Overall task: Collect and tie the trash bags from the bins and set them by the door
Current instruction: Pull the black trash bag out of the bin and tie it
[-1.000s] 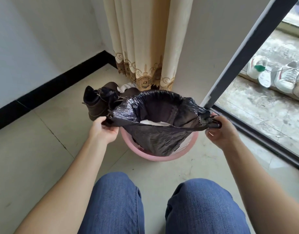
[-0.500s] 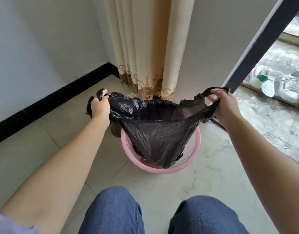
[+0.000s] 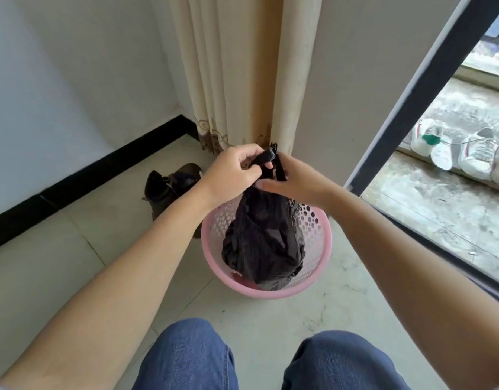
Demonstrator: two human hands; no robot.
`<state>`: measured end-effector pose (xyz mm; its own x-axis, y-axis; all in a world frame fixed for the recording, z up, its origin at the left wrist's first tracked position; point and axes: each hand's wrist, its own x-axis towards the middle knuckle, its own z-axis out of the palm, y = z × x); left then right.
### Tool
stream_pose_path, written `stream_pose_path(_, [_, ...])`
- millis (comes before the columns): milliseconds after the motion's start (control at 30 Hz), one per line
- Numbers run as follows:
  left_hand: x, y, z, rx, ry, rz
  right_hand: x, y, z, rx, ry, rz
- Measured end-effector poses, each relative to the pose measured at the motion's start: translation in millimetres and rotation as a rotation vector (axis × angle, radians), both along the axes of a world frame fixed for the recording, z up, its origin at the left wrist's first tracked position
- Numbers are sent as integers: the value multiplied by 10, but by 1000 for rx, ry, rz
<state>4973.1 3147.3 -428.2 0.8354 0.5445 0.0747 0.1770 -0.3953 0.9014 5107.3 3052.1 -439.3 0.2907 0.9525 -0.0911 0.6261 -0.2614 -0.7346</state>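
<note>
Head view: both hands meet at frame centre. Left hand (image 3: 231, 170) pinches gathered neck of black trash bag (image 3: 263, 243); right hand (image 3: 293, 182) grips bag's 2nd strand beside it. Bag body hangs inside pink perforated bin (image 3: 320, 249), lower centre. Dark boots (image 3: 169, 190) left, white sneakers (image 3: 451, 153) right. No readable writing or brand anywhere.

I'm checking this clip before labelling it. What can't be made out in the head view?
- Knot: both hands, left hand and right hand, cover the bag neck; tied or not is unclear.
- Bag contents: hidden by opaque black plastic.
- Bin bottom: hidden by the bag.
- Boots: partly behind the left forearm.
- Sneakers: cut off by the right edge.
</note>
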Motion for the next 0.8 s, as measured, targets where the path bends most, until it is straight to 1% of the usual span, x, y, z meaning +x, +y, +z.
stream_pose_path(100, [-97,64,-170,-107,-52,69,41,48,-48,68,-117,-170])
stream_pose_path(133, [-139,111,-318,-118,-39,123,60,44,-43,77,-139,-206])
stream_pose_path(167, [-184,164,-511,-78,24,195,72,39,-29,87,-148,-228])
stream_pose_path(200, [-236,199,-714,-5,144,277,75,31,-4,92,-151,-236])
stream_pose_path(233, [-305,237,-950,59,301,366,77,32,30,95,-150,-237])
stream_pose_path(267, [-388,235,-1139,75,464,453,73,36,74,103,-147,-235])
stream_pose_path(300, [-465,235,-1325,41,611,515,72,51,115,117,-135,-237])
stream_pose_path(333, [-531,237,-1494,-13,714,530,72,68,156,134,-109,-245])
stream_pose_path(367, [-577,238,-1623,-64,758,511,73,93,198,152,-73,-264])
stream_pose_path(400, [-598,230,-1703,-121,753,487,77,120,245,168,-36,-287])
stream_pose_path(467, [-605,225,-1783,-194,682,491,69,161,370,190,40,-323])
stream_pose_path(567, [-592,185,-1710,-271,633,519,56,178,607,219,102,-353])
stream_pose_path(667, [-590,148,-1636,-325,631,528,64,76,904,242,110,-424])
stream_pose_path(800, [-612,89,-1609,-370,604,541,140,-262,1296,367,233,-568])
